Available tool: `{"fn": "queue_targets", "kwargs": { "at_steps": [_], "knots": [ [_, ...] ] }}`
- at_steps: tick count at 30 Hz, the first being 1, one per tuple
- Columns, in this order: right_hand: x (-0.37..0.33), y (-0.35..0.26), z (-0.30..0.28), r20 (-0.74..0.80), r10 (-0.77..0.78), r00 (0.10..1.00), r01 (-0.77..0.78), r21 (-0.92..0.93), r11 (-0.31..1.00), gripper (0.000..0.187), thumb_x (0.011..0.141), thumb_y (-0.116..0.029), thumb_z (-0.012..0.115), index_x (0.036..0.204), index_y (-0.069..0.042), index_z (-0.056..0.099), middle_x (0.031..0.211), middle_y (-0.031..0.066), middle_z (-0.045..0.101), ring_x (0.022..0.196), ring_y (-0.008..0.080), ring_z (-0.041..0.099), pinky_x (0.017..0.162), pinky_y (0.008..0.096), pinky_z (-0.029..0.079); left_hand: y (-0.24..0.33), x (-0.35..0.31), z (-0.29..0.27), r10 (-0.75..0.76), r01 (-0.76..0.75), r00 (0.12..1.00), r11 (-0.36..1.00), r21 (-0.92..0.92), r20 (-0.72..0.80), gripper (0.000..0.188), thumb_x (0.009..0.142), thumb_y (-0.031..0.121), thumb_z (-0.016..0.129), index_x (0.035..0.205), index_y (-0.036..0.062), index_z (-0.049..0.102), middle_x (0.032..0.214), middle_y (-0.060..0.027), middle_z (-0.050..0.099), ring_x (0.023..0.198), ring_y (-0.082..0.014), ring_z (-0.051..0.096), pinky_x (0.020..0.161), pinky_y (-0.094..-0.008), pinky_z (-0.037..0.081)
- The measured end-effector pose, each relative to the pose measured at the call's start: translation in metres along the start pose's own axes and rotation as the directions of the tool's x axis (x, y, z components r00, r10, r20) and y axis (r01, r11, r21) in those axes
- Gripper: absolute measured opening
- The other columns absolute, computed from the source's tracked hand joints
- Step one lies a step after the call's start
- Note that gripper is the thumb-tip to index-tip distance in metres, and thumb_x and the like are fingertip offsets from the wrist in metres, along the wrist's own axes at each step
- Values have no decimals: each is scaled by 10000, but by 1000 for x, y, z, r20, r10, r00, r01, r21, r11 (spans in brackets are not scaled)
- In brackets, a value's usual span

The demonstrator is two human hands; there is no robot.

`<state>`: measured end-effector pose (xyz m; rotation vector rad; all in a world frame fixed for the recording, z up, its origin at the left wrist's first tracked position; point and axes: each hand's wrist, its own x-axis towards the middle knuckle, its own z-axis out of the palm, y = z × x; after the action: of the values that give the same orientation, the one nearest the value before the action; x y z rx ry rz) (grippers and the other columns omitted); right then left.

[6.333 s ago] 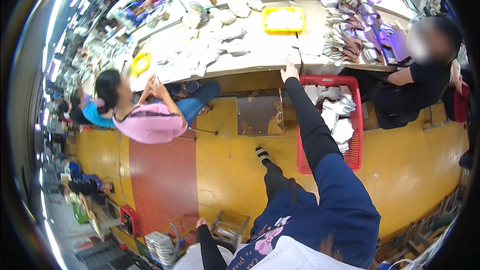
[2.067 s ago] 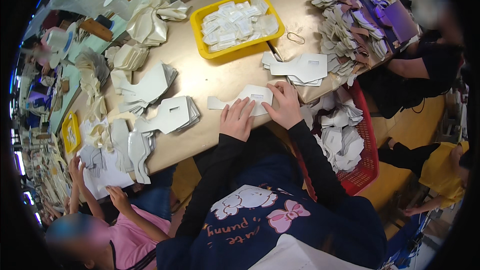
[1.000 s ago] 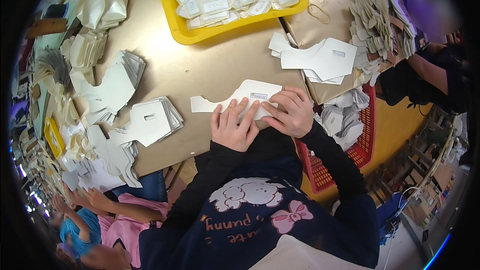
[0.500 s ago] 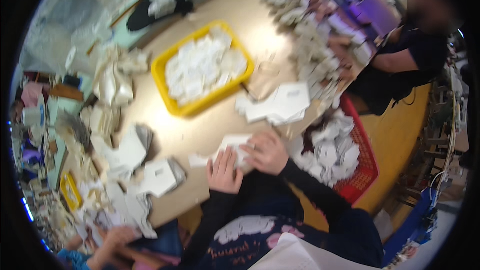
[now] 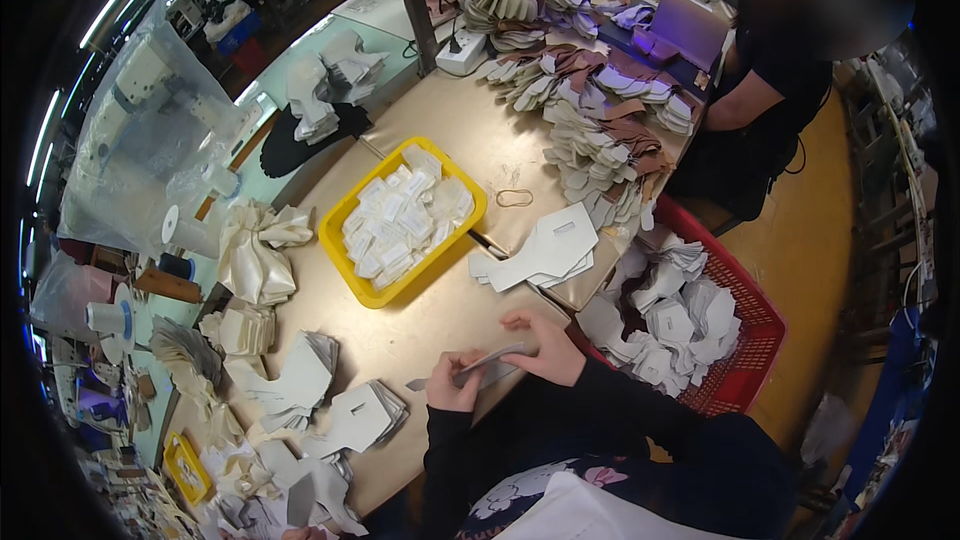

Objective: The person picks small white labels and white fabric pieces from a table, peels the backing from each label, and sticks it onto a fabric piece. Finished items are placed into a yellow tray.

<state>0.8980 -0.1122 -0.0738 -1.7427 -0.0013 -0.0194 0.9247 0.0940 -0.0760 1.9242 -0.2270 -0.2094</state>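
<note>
where the hands meet: a pale cut piece (image 5: 500, 352) tilts nearly edge-on at the near side of the worktable (image 5: 420, 335), close to the worker's body, likely for easy reach.
left hand (image 5: 456, 382): closed narrowly on the piece's left part, apparently steadying it.
right hand (image 5: 548, 348): curled around the other part, thumb and fingers close together; the two-sided hold probably stops so thin a sheet from flopping.
yellow tray (image 5: 425, 254): beyond the hands, its walls presumably there to stop the small pale tabs (image 5: 400, 220) from scattering.
slotted stacks: one (image 5: 362, 418) at left, another (image 5: 555, 245) at right, laid flat and overlapping, perhaps so single sheets lift off easily.
red basket (image 5: 745, 360): below the table's right edge, holding loose white pieces (image 5: 672, 325), seemingly to spare table room.
</note>
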Motion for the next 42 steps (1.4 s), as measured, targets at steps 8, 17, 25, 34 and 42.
{"fn": "queue_targets", "kwargs": {
  "at_steps": [8,17,25,34,42],
  "knots": [
    [-12,-19,3,114,267,957,-283,162,945,178,859,-106,738,969,26,690,750,-12,593,711,25,498,617,213,425,23,-16,-8,-324,330,943,879,-344,79,450,807,-30,747,1231,-75,604,956,-125,724,844,-131,676,755,-237,537],
    [-3,-59,-9,55,238,970,-244,172,954,228,868,-105,722,1022,62,704,782,31,701,714,28,584,619,211,470,48,-19,-7,-265,229,956,943,-242,-125,208,912,118,673,992,-71,707,807,-60,707,760,-108,631,677,-248,495],
    [51,-43,-90,-348,122,929,-54,198,979,552,861,-10,692,1365,78,485,1040,100,705,877,125,660,797,248,519,21,-55,-117,-217,222,836,974,-52,-504,302,938,115,606,1195,-41,626,1195,-178,659,1145,-262,610,998,-339,445],
    [74,-54,-38,-155,-219,963,141,-403,904,352,842,-101,697,1187,-54,649,1181,105,608,1076,262,602,914,363,477,-37,-85,-128,-15,306,864,808,504,-502,741,674,143,829,1351,89,533,1359,-180,485,1261,-364,458,1043,-417,387],
    [213,-37,35,47,-330,943,283,-634,719,288,829,-150,700,1099,-52,687,1122,142,622,1063,326,597,907,381,484,-39,-83,-146,-142,426,836,779,461,-531,767,627,80,827,1343,123,556,1260,-144,507,1172,-336,493,995,-398,408]
  ]
}}
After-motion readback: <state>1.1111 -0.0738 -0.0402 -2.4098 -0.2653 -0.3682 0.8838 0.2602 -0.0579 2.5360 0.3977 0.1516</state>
